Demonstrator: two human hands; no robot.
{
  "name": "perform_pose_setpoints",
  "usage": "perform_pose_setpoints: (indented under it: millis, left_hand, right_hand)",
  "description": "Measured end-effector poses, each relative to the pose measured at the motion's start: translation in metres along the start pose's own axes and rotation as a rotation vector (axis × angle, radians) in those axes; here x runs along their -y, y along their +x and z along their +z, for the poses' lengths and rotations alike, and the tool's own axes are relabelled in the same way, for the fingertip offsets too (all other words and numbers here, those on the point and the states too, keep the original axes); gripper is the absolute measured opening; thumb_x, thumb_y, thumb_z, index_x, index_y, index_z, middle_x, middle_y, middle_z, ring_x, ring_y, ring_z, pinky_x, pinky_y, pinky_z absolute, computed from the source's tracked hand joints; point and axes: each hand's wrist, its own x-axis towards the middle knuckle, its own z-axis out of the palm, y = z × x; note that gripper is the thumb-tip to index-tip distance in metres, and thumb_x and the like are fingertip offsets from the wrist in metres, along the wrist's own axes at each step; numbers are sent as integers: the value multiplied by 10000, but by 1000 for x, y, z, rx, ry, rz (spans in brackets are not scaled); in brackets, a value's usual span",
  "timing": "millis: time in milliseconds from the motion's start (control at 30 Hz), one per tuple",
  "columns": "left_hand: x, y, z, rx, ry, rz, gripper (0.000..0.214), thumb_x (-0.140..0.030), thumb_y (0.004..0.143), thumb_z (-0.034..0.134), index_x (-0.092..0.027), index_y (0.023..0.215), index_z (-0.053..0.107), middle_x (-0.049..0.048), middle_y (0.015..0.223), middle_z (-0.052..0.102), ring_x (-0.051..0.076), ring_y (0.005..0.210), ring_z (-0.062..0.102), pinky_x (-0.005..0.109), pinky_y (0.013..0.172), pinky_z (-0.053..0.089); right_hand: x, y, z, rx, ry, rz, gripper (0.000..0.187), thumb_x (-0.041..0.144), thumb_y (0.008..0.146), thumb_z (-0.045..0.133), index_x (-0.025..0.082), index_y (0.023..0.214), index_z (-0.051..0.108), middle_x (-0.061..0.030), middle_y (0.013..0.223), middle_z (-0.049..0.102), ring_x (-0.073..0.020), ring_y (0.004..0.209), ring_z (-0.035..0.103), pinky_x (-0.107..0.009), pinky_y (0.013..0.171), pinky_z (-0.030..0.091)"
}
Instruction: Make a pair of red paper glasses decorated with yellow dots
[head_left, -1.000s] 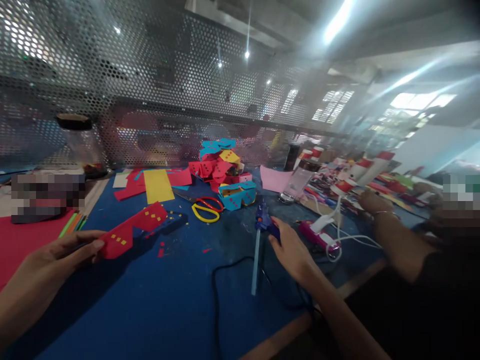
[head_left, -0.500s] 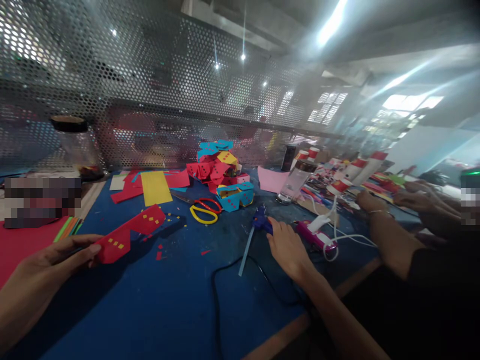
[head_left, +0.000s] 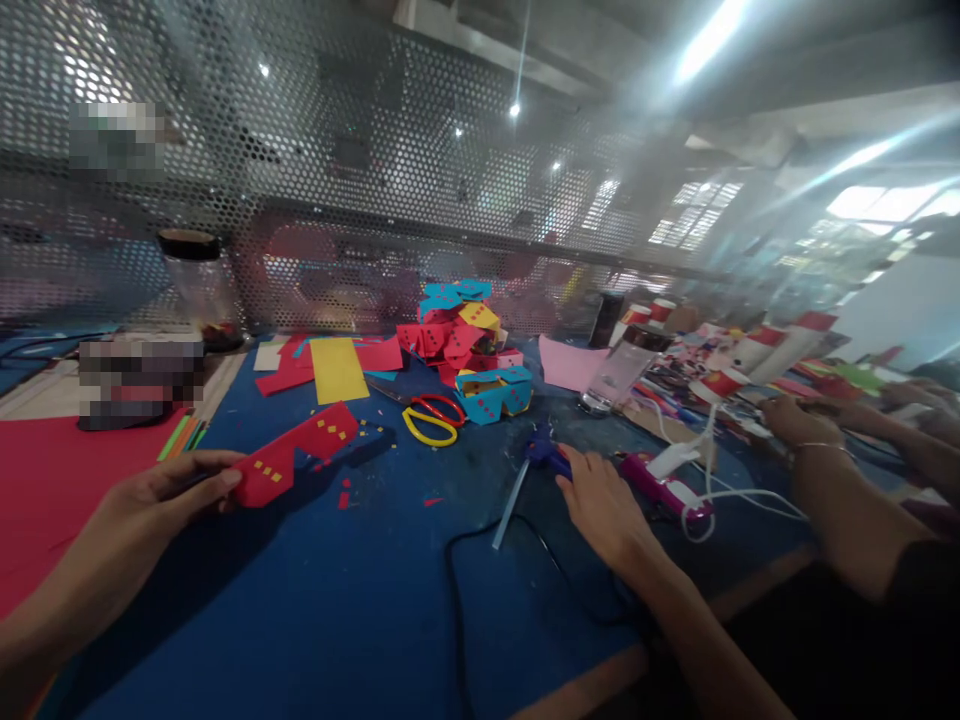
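Pinched between thumb and fingers of my left hand [head_left: 176, 500] is a red paper cut-out [head_left: 262, 475], shaped like a pair of glasses and dotted with yellow squares. It hovers over the blue tabletop. My right hand [head_left: 607, 505] has its fingers round the handle of a blue glue gun [head_left: 541, 448], which lies on the table with a pale glue stick [head_left: 511, 505] poking from its back. Its black cord [head_left: 452, 590] curves over the tabletop. Scissors with red and yellow handles [head_left: 431, 428] lie between the hands, beside a blue paper pair of glasses [head_left: 491, 398].
A pile of coloured paper glasses [head_left: 457, 325] stands by the perforated metal screen [head_left: 420, 190]. Yellow paper [head_left: 340, 370] and paper scraps lie left of it. To the right are a drinking bottle [head_left: 621, 370], a purple power strip [head_left: 664, 490] and a co-worker's arm [head_left: 832, 480].
The view has turned a little left, so everything sits further right in the picture. Both hands keep their hold on the red paper cut-out and the glue gun.
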Motion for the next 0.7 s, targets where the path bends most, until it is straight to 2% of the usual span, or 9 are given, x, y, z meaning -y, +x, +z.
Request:
perform_pose_setpoints:
  millis: [133, 233, 333, 400, 467, 533, 633, 700]
  left_hand:
    - [-2, -2, -1, 62, -67, -20, 641, -680, 550, 826, -201, 967, 740, 4, 797, 692, 209, 822, 592, 280, 713, 484]
    - [6, 1, -3, 90, -60, 14, 539, -621, 662, 807, -214, 1009, 737, -6, 803, 684, 193, 817, 593, 272, 739, 476]
    - [11, 3, -3, 102, -24, 60, 450, -583, 746, 769, -241, 1037, 743, -8, 822, 692, 188, 811, 602, 267, 740, 478]
    - [11, 3, -3, 104, -1, 96, 424, -582, 764, 754, -253, 1031, 752, 5, 848, 703, 200, 819, 609, 275, 734, 487]
    - [10, 2, -3, 109, -2, 126, 397, -577, 765, 754, -263, 1008, 763, 16, 882, 715, 203, 815, 608, 280, 727, 495]
    - [8, 1, -3, 124, -22, 146, 366, -563, 769, 758, -274, 993, 768, 16, 919, 725, 195, 808, 604, 275, 726, 500]
    - [7, -1, -2, 141, -51, 156, 334, -543, 777, 763, -279, 981, 770, 9, 916, 722, 179, 799, 598, 254, 718, 496]
    - [6, -3, -1, 146, -65, 151, 318, -531, 780, 768, -278, 972, 769, 4, 888, 716, 170, 790, 597, 237, 704, 490]
  right_hand:
    - [-2, 1, 2, -9, -2, -19, 396, 206, 1006, 470, 95, 1383, 524, -185, 1152, 646, -339, 1074, 621, -436, 858, 501]
    - [-7, 0, -4, -27, -25, -24, 389, 229, 986, 507, 98, 1349, 562, -182, 1122, 662, -363, 1029, 640, -470, 795, 521]
    - [-7, -3, -20, -201, -19, -74, 334, 258, 954, 546, 114, 1243, 633, -182, 1107, 675, -389, 1004, 643, -506, 764, 519]
    - [0, -4, -37, -353, 149, -205, 279, 283, 964, 532, 139, 1167, 658, -156, 1094, 683, -347, 992, 651, -488, 822, 513]
    - [16, -4, -57, -434, 376, -323, 213, 306, 987, 508, 188, 1036, 679, -108, 1027, 693, -290, 968, 657, -446, 861, 507]
    - [40, -3, -78, -419, 584, -433, 179, 294, 992, 518, 211, 971, 676, -74, 964, 698, -241, 933, 662, -391, 856, 508]
    - [83, 1, -101, -261, 842, -521, 145, 258, 971, 547, 226, 932, 683, -45, 936, 709, -200, 881, 672, -339, 809, 518]
    - [109, 5, -109, -124, 957, -547, 127, 241, 954, 570, 232, 927, 693, -33, 944, 719, -190, 884, 674, -327, 809, 521]
